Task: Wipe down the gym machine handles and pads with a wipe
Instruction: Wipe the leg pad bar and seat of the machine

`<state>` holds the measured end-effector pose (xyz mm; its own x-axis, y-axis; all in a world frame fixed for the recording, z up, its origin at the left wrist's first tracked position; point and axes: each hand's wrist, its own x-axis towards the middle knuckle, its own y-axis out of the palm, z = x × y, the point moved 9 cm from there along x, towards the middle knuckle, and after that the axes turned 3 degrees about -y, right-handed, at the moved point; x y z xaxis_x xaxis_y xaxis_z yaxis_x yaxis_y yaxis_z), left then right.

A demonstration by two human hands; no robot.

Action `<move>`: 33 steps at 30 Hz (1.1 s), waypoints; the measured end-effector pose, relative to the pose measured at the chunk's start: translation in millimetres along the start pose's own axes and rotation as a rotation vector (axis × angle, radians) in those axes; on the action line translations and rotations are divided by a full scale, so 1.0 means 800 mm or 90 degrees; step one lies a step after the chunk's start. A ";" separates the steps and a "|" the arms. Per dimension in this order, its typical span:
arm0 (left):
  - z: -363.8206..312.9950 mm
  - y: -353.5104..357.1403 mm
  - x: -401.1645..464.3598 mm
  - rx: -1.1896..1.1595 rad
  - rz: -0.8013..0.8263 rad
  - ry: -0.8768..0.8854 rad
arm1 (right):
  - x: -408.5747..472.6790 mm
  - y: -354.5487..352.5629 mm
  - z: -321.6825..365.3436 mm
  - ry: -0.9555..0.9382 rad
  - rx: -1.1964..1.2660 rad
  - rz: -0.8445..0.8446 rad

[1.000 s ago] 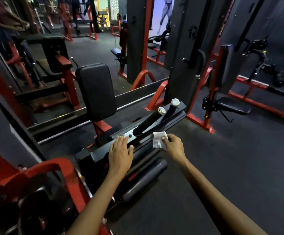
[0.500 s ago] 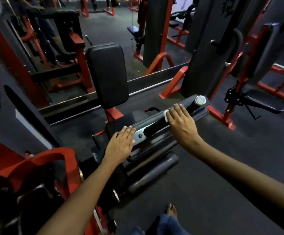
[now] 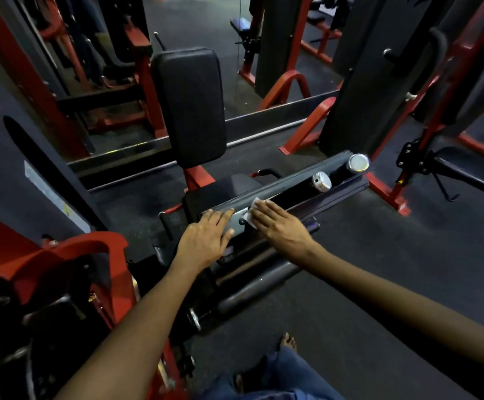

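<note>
Both hands flat, L hand (image 3: 206,241) on machine bar (image 3: 281,187), R hand (image 3: 281,226) pressing wipe (image 3: 250,212) w/ straight fingers

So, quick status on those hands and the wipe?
Left hand flat on the bar. Right hand pressing the wipe onto it. Nothing blocking.

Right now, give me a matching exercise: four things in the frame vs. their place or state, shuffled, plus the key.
Things:
1. wipe
2. left hand
3. back pad
4. chrome end caps

Places or states:
A. upright, behind the seat
B. flat on the grey bar, holding nothing
C. pressed under the right hand's fingers
D. at the far tips of the black handles

Pairs: 1-C, 2-B, 3-A, 4-D
</note>
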<state>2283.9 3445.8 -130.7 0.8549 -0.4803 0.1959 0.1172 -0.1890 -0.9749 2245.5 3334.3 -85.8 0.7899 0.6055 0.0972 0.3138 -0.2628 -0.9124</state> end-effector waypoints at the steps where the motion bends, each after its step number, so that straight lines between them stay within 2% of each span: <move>1: 0.000 0.001 0.000 0.001 -0.001 0.002 | -0.012 -0.010 -0.010 -0.009 -0.003 -0.033; 6: -0.001 0.001 0.000 -0.004 0.002 0.004 | -0.057 -0.066 -0.057 0.114 -0.006 -0.153; 9: -0.007 -0.004 -0.002 0.039 -0.029 0.042 | -0.036 -0.064 -0.047 0.182 0.003 -0.133; 14: -0.015 0.003 -0.008 0.058 -0.004 0.105 | 0.009 -0.022 -0.017 0.044 0.033 0.052; 17: -0.014 0.006 -0.008 0.055 0.013 0.098 | -0.019 -0.044 -0.040 0.007 0.026 -0.003; 19: -0.014 0.006 -0.008 0.050 0.016 0.098 | -0.047 -0.070 -0.065 0.049 -0.004 -0.099; 21: -0.015 0.004 -0.007 0.045 0.016 0.100 | -0.063 -0.082 -0.082 0.138 -0.039 -0.144; 23: -0.016 0.001 -0.007 0.040 0.016 0.093 | -0.051 -0.076 -0.075 0.213 -0.059 -0.113; 25: -0.015 0.000 -0.008 0.043 0.017 0.079 | -0.019 -0.055 -0.053 0.228 -0.029 -0.069; 29: -0.015 -0.003 -0.008 0.055 0.017 0.070 | 0.024 0.004 -0.003 0.101 0.023 0.039; 31: -0.015 -0.003 -0.008 0.059 0.022 0.072 | 0.007 0.011 0.009 0.024 0.026 0.012; 33: -0.014 -0.001 -0.008 0.059 0.025 0.071 | -0.032 0.016 0.010 -0.030 0.055 -0.059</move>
<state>2273.0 3439.5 -130.2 0.7988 -0.5792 0.1626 0.1347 -0.0912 -0.9867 2224.7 3321.3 -102.9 0.7335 0.6589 0.1666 0.3368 -0.1395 -0.9312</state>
